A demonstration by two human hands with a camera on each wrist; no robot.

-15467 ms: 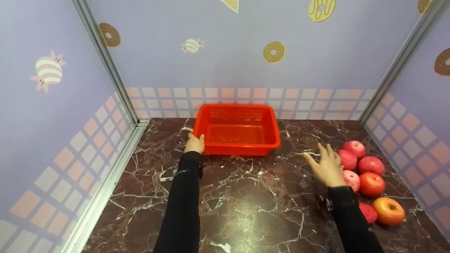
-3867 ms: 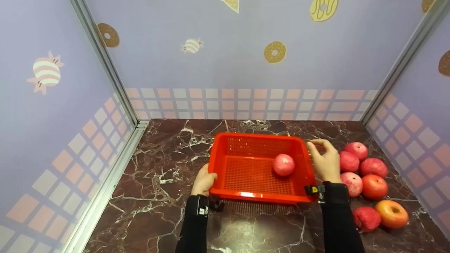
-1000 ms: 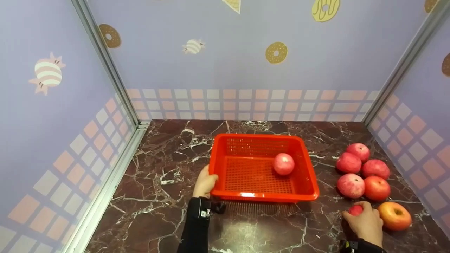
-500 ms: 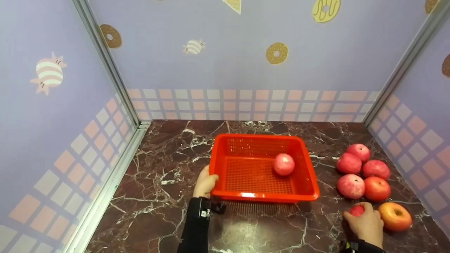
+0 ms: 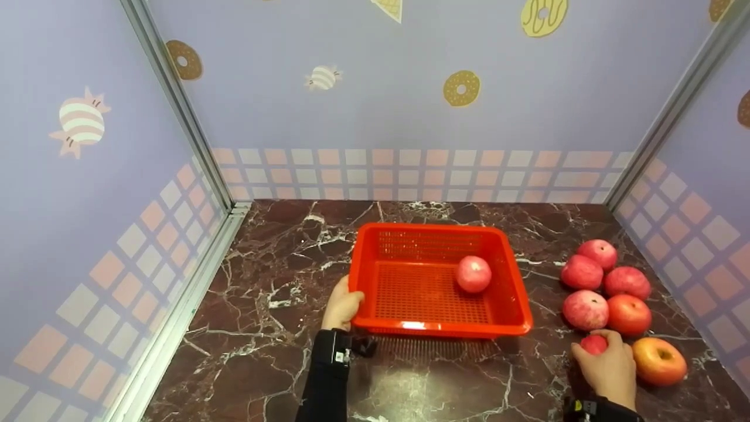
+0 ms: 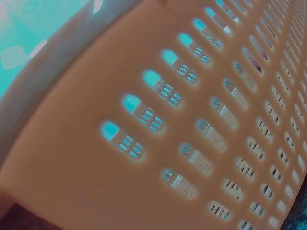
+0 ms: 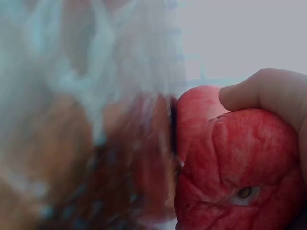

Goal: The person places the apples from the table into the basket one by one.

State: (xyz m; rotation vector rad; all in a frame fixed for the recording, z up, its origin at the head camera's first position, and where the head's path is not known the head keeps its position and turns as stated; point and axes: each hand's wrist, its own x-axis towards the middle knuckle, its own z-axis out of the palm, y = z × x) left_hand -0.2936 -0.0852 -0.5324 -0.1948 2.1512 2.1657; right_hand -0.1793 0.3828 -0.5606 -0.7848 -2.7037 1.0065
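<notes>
A red plastic basket (image 5: 410, 326) with slotted walls stands mid-table and holds one pinkish-red apple (image 5: 473, 274) at its right side. My left hand (image 5: 341, 306) grips the basket's left edge, thumb over the rim. In the left wrist view the slotted basket wall (image 6: 120, 167) fills the picture. At the right, my right hand (image 5: 610, 364) holds a small red apple (image 5: 594, 344), largely covered by the fingers in the head view. The right wrist view shows that dimpled apple (image 7: 240, 163) close up, a finger across its top and another red apple (image 7: 195, 112) behind.
Several red apples (image 5: 586, 310) cluster at the right, just beyond my right hand. A yellow-orange apple (image 5: 659, 361) lies close to that hand's right side. Patterned walls (image 5: 410, 173) enclose the marble-look table (image 5: 281, 351) at the back and sides.
Since the earliest frame, the basket has come nearer and an apple now lies in it. My right hand moved from the basket's right side to the red apple, lately shifting it slightly away from me.
</notes>
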